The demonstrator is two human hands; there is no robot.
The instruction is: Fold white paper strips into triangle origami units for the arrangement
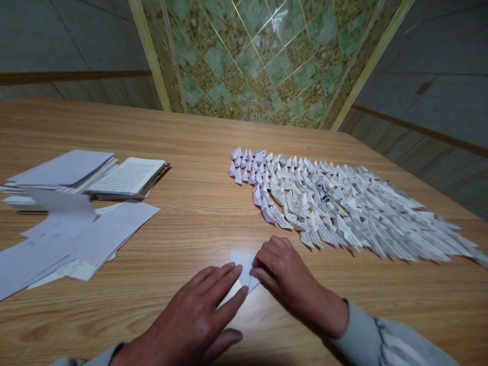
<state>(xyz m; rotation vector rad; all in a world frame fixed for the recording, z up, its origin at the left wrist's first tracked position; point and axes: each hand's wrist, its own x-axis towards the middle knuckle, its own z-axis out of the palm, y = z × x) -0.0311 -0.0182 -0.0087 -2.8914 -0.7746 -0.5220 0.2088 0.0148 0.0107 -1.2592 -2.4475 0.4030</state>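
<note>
A small piece of folded white paper point(241, 260) lies on the wooden table near its front, between my two hands. My left hand point(202, 300) rests over its left side, fingers stretched out, with the fingertips pressing on the paper. From the right, my right hand point(284, 267) has its fingers curled and pinched at the paper's right edge. A crease runs down the lower part of the sheet, where a pointed flap shows. Part of the paper is covered by my fingers.
Rows of small folded paper boats point(328, 198) spread over the right of the table point(190, 223), some plain, most printed. On the left stand a paper stack point(72, 168) and a printed stack point(127, 175), with loose sheets point(114, 229) in front. Tiled walls lie beyond.
</note>
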